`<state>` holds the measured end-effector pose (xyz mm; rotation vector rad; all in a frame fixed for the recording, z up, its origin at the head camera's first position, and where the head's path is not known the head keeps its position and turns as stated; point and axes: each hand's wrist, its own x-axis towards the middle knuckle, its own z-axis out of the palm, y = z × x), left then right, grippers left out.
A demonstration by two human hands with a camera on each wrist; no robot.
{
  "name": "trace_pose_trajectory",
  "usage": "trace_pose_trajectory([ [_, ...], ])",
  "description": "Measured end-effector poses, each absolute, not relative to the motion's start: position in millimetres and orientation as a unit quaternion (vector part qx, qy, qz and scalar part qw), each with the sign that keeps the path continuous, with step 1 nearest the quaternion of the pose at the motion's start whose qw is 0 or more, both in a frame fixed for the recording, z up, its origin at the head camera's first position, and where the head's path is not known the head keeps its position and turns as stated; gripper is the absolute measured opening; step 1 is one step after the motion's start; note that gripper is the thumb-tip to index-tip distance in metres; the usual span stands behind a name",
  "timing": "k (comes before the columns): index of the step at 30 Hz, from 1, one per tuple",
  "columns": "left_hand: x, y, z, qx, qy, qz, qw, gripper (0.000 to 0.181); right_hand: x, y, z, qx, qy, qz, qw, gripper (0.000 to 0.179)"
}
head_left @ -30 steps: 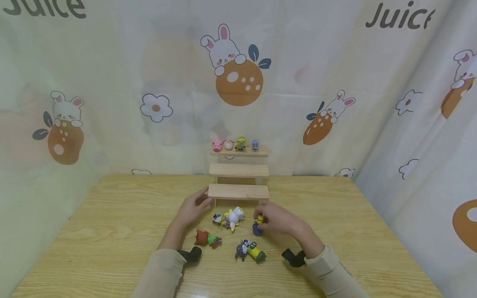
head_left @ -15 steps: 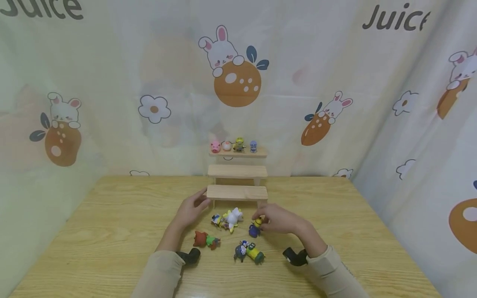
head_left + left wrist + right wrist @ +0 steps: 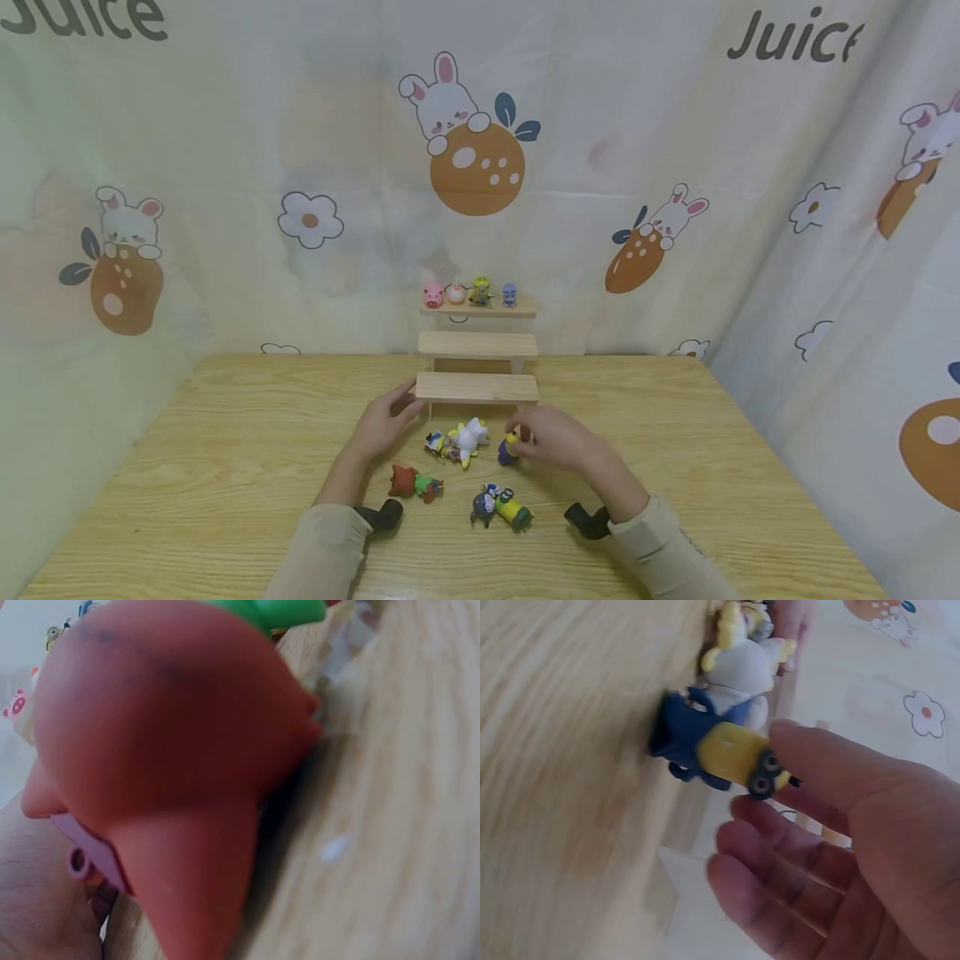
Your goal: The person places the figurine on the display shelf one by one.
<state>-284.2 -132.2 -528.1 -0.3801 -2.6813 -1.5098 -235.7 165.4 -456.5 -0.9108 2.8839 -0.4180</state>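
Yellow and blue, a small goggle-eyed figure sits at the fingertips of the right hand, in front of a pale wooden stand with three shelves. We see thumb and forefinger pinching it by the head, with only a narrow gap between them; the other fingers curve loosely and hold nothing. Its long axis runs roughly upright, blue body below, head tilted toward that hand. We cannot tell whether its base touches the table.

The relation that matters: the figure lies just left of the right hand, on the near side of the lowest shelf, toward that shelf's right end. The right hand is clearly the nearer one. The left hand is across from it, at the shelf's left end, fingers relaxed and extended, gripping nothing that we can see; we cannot tell whether it touches the wood.

Between the hands, a white-and-yellow figure lies beside the pinched one. Nearer to us on the table are a red-and-green figure, a dark grey figure and a yellow-and-green figure. On the top shelf, four little figures stand in a row, a pink pig leftmost
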Motion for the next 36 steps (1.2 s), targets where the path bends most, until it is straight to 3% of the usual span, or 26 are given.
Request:
trace_pose_trajectory([
  [11, -286.0, -132.3, -530.6, -0.124, -0.867, -0.483, 0.025, 0.056, -233.1, 165.5, -457.6, -0.297, 0.944, -0.135, 0.046, 0.047],
  [22, -288.8, -132.7, -533.1, -0.126, -0.867, -0.481, 0.03, 0.056, -238.0, 162.9, -462.8, -0.328, 0.932, -0.149, 0.035, 0.027],
  [36, -289.9, -132.6, -536.1, -0.127, -0.871, -0.473, 0.032, 0.058, -237.3, 161.5, -466.2, -0.329, 0.933, -0.149, 0.0, 0.025],
])
